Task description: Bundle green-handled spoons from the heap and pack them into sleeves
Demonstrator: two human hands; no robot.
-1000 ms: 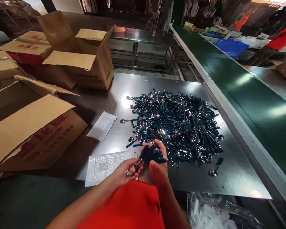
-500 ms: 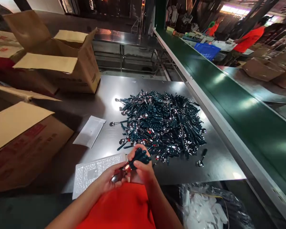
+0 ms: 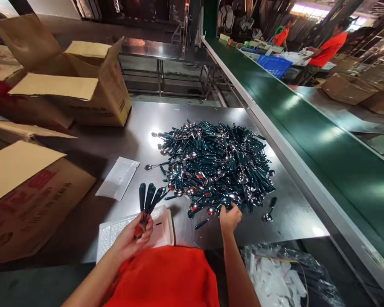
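My left hand (image 3: 135, 234) is closed around several spoons (image 3: 149, 198), their dark green handles fanned upward and their metal ends inside my fingers. Below and behind that hand lies a white plastic tray (image 3: 112, 232), partly covered. A big heap of similar spoons (image 3: 217, 157) spreads over the metal table. At the heap's front edge, my right hand (image 3: 230, 219) has its fingers curled in against the spoons; whatever is between the fingertips is hidden. One loose spoon (image 3: 270, 209) lies right of this hand, and a dark handle (image 3: 201, 224) lies to its left.
A flat white packet (image 3: 117, 178) lies left of the heap. Open cardboard boxes (image 3: 115, 91) stand on the left. A green conveyor belt (image 3: 294, 102) runs along the right. A plastic bag of white scraps (image 3: 277, 279) sits below the front edge. A person in orange (image 3: 331, 49) stands beyond the belt.
My hands were together around a bunch of spoons and have come apart. The left moved left, still holding spoons; the right moved right to the heap's edge. A loose dark handle now lies before the heap.
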